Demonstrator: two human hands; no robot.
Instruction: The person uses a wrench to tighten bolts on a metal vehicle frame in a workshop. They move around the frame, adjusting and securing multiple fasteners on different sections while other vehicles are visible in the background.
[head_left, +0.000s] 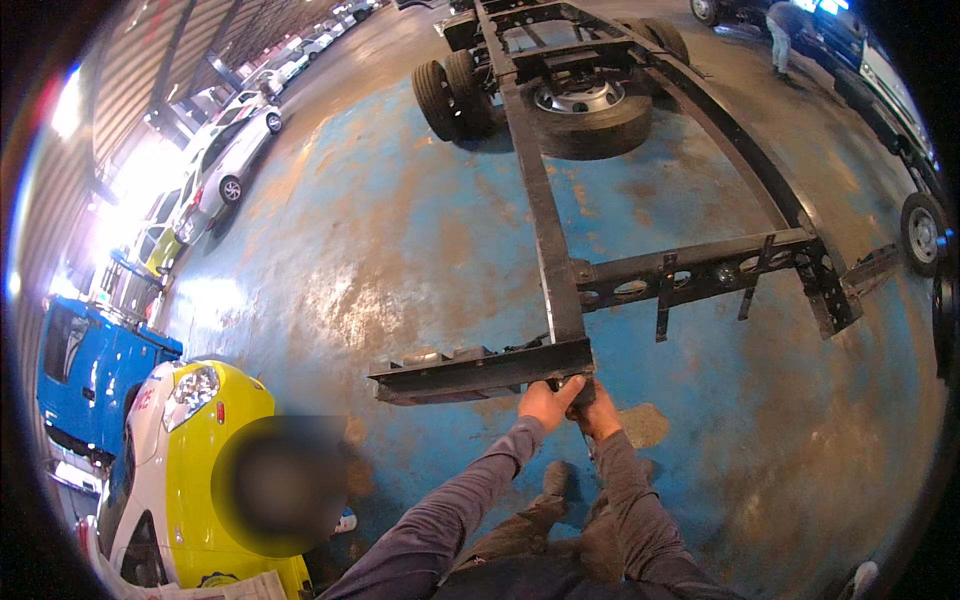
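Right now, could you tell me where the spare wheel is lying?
In the head view the spare wheel lies flat at top centre, between the black frame's two long rails, just right of the upright dual tyres.

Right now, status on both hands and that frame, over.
Left hand and right hand both gripping the rear end of the black chassis frame. Bracket bar juts left. Yellow car close at left.

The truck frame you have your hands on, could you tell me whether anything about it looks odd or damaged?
The truck frame is bare, and a loose wheel lies flat under its rails. The blue floor is worn to brown patches. Both hands, left hand and right hand, touch its near end.
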